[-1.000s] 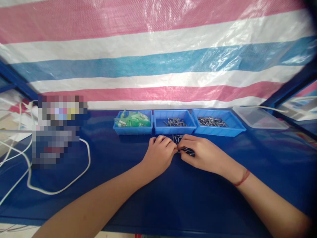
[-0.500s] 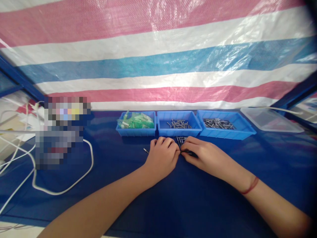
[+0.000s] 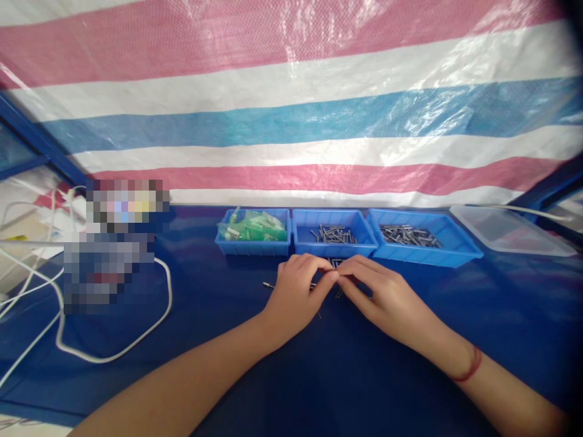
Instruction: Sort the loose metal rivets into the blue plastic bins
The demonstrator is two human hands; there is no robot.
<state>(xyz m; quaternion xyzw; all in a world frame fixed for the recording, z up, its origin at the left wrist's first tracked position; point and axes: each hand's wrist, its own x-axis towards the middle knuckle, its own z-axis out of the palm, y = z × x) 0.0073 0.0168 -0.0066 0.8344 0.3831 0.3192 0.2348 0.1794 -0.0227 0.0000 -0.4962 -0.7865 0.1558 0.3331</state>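
My left hand (image 3: 298, 294) and my right hand (image 3: 380, 285) meet over the blue tabletop, their fingertips touching. Each has thumb and fingers pinched together; whatever lies between them is hidden or too small to make out. Just behind the fingertips, a small group of thin metal pins (image 3: 336, 263) lies on the table, mostly covered by the hands. One rivet-like pin (image 3: 268, 284) pokes out to the left of my left hand. Similar metal pins fill part of the middle blue bin (image 3: 334, 249) and the right blue bin (image 3: 423, 257).
A left blue bin (image 3: 252, 247) holds green and clear plastic packets (image 3: 259, 226). To the far right lies a translucent lid (image 3: 510, 233). A white cable (image 3: 169, 285) loops across the left side, near a blurred-out area. Striped sheeting (image 3: 291, 127) hangs behind the bins.
My fingertips have come together, and the dark thing seen earlier at my right fingers no longer shows there. The view has shifted slightly, so the bins appear a little lower and farther right.
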